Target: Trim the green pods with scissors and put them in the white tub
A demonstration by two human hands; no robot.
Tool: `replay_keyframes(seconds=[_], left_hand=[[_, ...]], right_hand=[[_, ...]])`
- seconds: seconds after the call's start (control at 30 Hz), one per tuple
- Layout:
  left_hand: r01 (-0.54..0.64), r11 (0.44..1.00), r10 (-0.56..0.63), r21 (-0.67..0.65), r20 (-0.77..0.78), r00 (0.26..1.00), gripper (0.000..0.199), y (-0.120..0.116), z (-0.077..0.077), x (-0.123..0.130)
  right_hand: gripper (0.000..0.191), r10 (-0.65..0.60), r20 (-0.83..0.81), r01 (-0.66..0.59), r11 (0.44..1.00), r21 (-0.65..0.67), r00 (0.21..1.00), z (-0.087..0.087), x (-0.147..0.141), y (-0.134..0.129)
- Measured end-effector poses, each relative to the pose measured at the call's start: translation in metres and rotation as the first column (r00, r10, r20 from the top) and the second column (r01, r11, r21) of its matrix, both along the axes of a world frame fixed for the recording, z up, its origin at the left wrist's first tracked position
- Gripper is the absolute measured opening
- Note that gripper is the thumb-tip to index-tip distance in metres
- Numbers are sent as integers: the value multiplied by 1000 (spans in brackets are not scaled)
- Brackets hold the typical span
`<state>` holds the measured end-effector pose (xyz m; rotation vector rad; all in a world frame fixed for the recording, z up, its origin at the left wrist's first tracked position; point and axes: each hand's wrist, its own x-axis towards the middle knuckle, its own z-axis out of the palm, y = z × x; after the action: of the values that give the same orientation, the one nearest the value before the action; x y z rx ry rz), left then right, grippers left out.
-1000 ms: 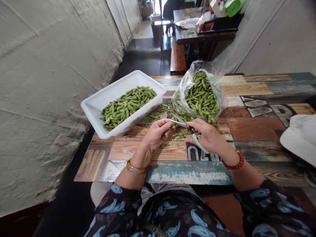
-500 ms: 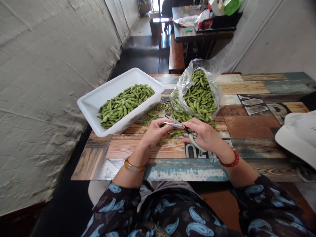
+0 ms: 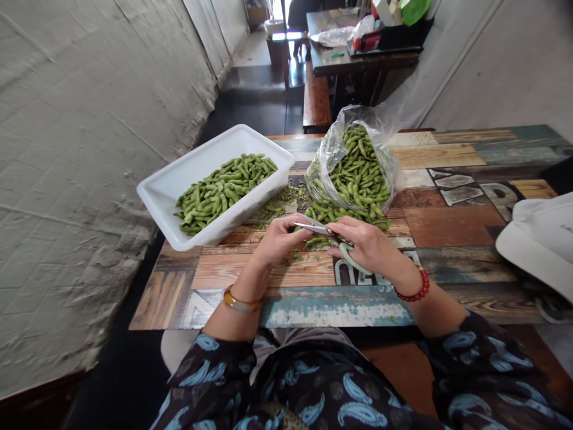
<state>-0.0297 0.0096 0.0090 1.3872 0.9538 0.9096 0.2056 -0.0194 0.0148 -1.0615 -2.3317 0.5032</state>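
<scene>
My right hand (image 3: 364,243) is closed around the pale green handles of a pair of scissors (image 3: 316,229). Their metal blades point left and lie slightly apart at the fingertips of my left hand (image 3: 281,240). Those fingers are pinched together, and what sits between them is mostly hidden by fingers and blades. Just beyond my hands, edamame pods (image 3: 358,173) spill from a clear plastic bag (image 3: 322,158) onto the table. To the left stands a white plastic tub (image 3: 165,182) with a heap of edamame pods (image 3: 228,191) in it.
Small green trimmings (image 3: 274,208) lie between tub and bag on the patchwork-patterned table (image 3: 313,307). A white cap (image 3: 537,233) rests at the right edge. A rough wall (image 3: 80,149) runs along the left. Farther back are a bench (image 3: 316,98) and another table (image 3: 322,60) holding various things.
The camera view has shifted slightly. The scissor blades look a little closer together at my left fingertips. Both hands keep nearly the same place and grip.
</scene>
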Motion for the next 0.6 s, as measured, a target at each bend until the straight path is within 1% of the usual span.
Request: replay_keyframes(seconds=[0.13, 0.23, 0.33, 0.4, 0.5, 0.6], left_hand=[[20, 1000, -20, 16, -14, 1000, 26, 1, 0, -2], [38, 998, -38, 39, -16, 999, 25, 2, -1, -2], [17, 999, -18, 30, 23, 1000, 23, 3, -2, -2], [-24, 999, 26, -32, 82, 996, 24, 4, -3, -2], [-84, 980, 118, -181, 183, 976, 29, 4, -3, -1], [-89, 957, 163, -277, 259, 952, 35, 4, 0, -1]], right_hand=[[32, 1, 26, 0, 1000, -13, 1000, 1, 0, -1], [34, 9, 39, -7, 999, -50, 999, 3, 1, 0], [34, 26, 36, -24, 998, -62, 999, 2, 2, 1], [32, 14, 16, -13, 999, -41, 1000, 0, 2, 2], [32, -52, -36, 51, 999, -16, 998, -3, 3, 3], [38, -120, -59, 120, 993, -3, 991, -3, 2, 3]])
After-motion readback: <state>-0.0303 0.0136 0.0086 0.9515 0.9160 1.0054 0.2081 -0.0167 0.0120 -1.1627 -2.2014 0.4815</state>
